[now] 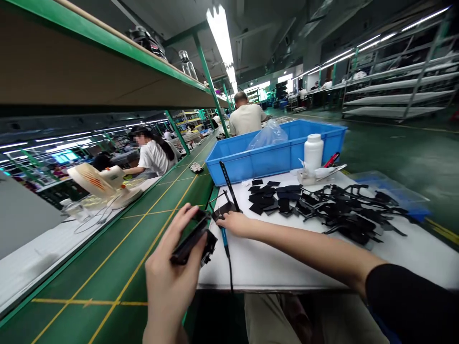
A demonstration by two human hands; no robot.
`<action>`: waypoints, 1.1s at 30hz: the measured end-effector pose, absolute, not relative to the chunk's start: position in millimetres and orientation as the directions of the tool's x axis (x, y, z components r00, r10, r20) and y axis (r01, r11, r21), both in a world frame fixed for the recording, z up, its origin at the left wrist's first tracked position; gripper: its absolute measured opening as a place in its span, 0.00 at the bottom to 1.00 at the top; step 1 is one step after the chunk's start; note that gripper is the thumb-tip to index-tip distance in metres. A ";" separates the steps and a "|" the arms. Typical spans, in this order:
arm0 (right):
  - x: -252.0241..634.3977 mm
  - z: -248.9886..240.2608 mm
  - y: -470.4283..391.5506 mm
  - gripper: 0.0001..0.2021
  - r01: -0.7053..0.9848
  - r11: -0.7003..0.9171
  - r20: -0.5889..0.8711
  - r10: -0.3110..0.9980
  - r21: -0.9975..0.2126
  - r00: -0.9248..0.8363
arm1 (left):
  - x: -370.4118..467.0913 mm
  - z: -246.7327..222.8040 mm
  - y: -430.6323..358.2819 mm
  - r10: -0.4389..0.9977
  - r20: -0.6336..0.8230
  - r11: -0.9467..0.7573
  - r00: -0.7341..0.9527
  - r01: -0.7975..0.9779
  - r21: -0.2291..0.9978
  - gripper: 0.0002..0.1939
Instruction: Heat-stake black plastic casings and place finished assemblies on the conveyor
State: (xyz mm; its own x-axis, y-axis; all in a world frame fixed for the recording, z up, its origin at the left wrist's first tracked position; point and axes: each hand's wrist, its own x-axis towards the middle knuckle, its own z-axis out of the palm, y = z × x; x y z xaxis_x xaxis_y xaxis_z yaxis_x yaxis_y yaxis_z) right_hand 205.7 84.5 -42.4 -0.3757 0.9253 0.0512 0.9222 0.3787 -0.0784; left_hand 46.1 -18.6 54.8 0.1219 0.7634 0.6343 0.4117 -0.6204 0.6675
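My left hand (175, 267) is closed around a black plastic housing (191, 239), gripped between thumb and fingers above the edge of the green bench. Further forward, my right hand (234, 223) reaches to a small black stand (225, 210) on the white tabletop, its fingers bent at the stand. Just below those fingers is a blue-handled tool (224, 237) with a black cable running toward me. Whether the fingertips hold it is hidden. A black perforated strip (228, 184) rises from the stand. Flat black pieces (265, 197) and a heap of black strap-like parts (353, 210) lie to the right.
Behind the white tabletop (272, 267) stands a blue bin (247, 165) with a clear plastic bag inside. A white bottle (313, 153) is in front of it. On the left runs the green bench (136, 248), with a fan (95, 180) beyond. Other people sit further off.
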 end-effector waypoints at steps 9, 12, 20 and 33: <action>343.0 -19.9 63.8 0.12 0.963 0.196 -0.210 0.965 0.186 -0.156 | 131.2 33.8 -11.2 0.204 0.451 -0.938 0.869 0.305 -0.164 0.27; 353.9 -26.6 67.4 0.14 0.952 0.221 -0.228 0.958 0.211 -0.172 | 166.5 7.9 -24.7 0.067 0.239 -0.947 0.969 0.138 -0.292 0.18; 356.9 -31.4 76.4 0.13 0.949 0.253 -0.125 0.964 0.187 -0.233 | 200.4 -42.8 -31.0 0.057 -0.030 -0.955 0.998 0.046 -0.291 0.07; 393.7 -6.6 44.7 0.22 0.954 0.298 0.115 0.948 0.014 -0.297 | 170.5 -52.5 -31.7 0.286 0.497 -0.927 0.819 0.368 -0.072 0.09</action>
